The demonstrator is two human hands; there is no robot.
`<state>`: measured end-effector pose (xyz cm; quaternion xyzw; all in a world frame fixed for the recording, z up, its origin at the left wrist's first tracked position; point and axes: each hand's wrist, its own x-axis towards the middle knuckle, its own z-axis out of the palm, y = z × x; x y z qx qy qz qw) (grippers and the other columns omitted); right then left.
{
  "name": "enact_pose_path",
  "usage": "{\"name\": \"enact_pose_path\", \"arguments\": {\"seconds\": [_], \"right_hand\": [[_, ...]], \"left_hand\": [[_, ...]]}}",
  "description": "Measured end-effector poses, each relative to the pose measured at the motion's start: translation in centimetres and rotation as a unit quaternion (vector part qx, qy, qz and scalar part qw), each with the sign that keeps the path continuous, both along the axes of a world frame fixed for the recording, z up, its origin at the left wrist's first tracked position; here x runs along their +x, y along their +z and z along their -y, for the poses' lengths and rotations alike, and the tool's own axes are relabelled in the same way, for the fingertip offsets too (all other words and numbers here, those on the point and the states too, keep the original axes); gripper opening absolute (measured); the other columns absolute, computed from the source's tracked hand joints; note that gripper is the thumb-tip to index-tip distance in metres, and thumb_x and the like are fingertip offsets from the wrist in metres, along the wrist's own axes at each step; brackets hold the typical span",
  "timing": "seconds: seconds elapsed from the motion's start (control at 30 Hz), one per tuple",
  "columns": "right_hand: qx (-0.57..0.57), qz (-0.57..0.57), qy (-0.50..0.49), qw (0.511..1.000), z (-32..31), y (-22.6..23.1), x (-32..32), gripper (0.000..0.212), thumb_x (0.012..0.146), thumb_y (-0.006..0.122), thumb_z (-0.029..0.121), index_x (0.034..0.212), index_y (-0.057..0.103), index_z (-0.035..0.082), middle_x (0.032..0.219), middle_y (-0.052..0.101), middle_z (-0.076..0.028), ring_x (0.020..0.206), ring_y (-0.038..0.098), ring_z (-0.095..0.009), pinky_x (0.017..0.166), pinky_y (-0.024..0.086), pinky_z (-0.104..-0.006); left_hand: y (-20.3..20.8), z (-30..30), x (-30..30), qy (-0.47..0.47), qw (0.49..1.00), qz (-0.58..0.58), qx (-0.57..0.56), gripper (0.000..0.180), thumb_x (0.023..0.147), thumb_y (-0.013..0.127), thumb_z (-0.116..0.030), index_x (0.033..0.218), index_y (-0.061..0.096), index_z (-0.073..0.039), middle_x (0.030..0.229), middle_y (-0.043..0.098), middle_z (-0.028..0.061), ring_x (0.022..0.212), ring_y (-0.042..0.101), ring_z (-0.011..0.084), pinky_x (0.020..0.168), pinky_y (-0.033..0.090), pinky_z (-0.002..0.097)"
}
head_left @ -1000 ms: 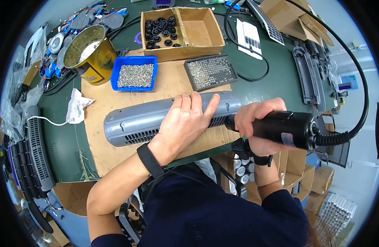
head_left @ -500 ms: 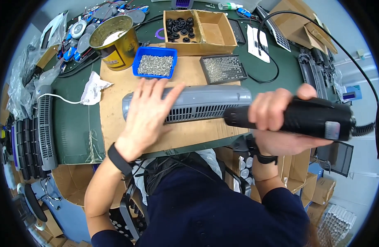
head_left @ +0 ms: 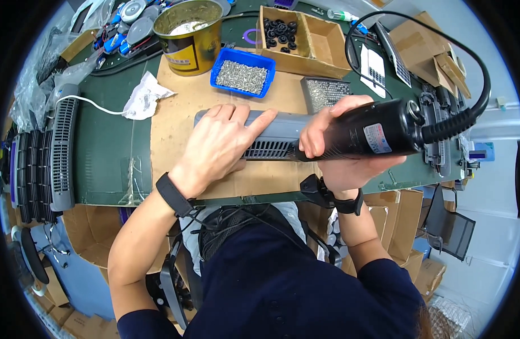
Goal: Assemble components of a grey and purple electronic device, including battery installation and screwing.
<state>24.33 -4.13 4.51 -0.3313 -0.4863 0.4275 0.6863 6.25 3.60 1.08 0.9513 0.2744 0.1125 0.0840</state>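
So the left hand (head_left: 217, 148) is pressed flat and open, fingers spread, on top of the long grey housing (head_left: 274, 135). It isn't clamped on it, just pinning it down to the cardboard sheet (head_left: 181, 107), probably so the part doesn't slide or roll under the tool. The right hand (head_left: 342, 144) is wrapped tight around a fat black power screwdriver (head_left: 373, 135), held low and nearly lying along the housing, its coiled cable (head_left: 469, 85) looping off behind. The tip is hidden behind the fingers, so I can't tell exactly where it lands. The housing runs sideways under both hands, its vent slots peeking out between them. Just beyond the left fingertips sits a blue tray of screws (head_left: 243, 72), close enough for quick grabbing I'd guess, with a yellow tin (head_left: 189, 37) further out.
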Motion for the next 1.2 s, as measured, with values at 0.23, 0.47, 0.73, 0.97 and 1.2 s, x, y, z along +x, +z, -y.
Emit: {"name": "enact_pose_path", "arguments": {"seconds": [0.23, 0.47, 0.73, 0.97, 1.2], "right_hand": [[0.032, 0.025, 0.028, 0.999, -0.1, -0.1, -0.1, 0.088, 0.07, 0.039, 0.092, 0.097, 0.043, 0.008, 0.056, 0.046, -0.006, 0.043, 0.041, -0.016, 0.043, 0.038, -0.0303], [0.097, 0.016, 0.095, 0.991, -0.4, -0.8, 0.8, 0.091, 0.071, 0.039, 0.091, 0.101, 0.044, 0.006, 0.06, 0.048, -0.007, 0.047, 0.044, -0.017, 0.047, 0.04, -0.0326], [0.134, -0.048, 0.039, 0.989, 0.0, 3.1, -1.6, 0.104, 0.068, 0.031, 0.095, 0.118, 0.043, 0.004, 0.057, 0.049, -0.008, 0.045, 0.049, -0.02, 0.046, 0.046, -0.0335], [0.106, -0.049, 0.119, 0.986, -1.5, 2.4, -6.0, 0.092, 0.073, 0.034, 0.091, 0.116, 0.043, 0.01, 0.061, 0.049, -0.006, 0.049, 0.047, -0.017, 0.051, 0.043, -0.0333], [0.042, -0.014, 0.065, 0.997, -1.6, 1.2, -8.3, 0.097, 0.071, 0.031, 0.093, 0.112, 0.042, 0.006, 0.06, 0.049, -0.008, 0.048, 0.047, -0.019, 0.051, 0.044, -0.035]], "left_hand": [[-1.0, -0.5, 0.3, 0.0, 1.0, 0.007, 0.027, 0.094, 0.048, 0.085, -0.014, 0.135, 0.049, -0.019, 0.107, 0.059, 0.0102, 0.097, 0.061, 0.0286, 0.086, 0.049, 0.0382], [-0.9, -0.3, -0.1, 0.001, 0.998, 0.029, 0.048, 0.09, 0.05, 0.085, -0.014, 0.133, 0.05, -0.019, 0.107, 0.058, 0.0092, 0.098, 0.061, 0.0288, 0.085, 0.05, 0.0371], [-1.8, -1.3, -5.4, 0.02, 0.984, 0.144, -0.103, 0.081, 0.058, 0.078, -0.004, 0.133, 0.048, -0.013, 0.119, 0.056, 0.0151, 0.11, 0.056, 0.0348, 0.093, 0.048, 0.0422], [-2.8, 0.2, -5.3, 0.004, 0.979, 0.185, -0.087, 0.088, 0.054, 0.083, -0.004, 0.133, 0.045, -0.012, 0.117, 0.053, 0.0152, 0.108, 0.054, 0.0355, 0.092, 0.048, 0.0425], [-3.3, -0.2, -5.5, 0.003, 0.982, 0.174, -0.077, 0.089, 0.053, 0.085, -0.009, 0.133, 0.047, -0.016, 0.113, 0.054, 0.0126, 0.103, 0.058, 0.0349, 0.085, 0.052, 0.0433]]}}
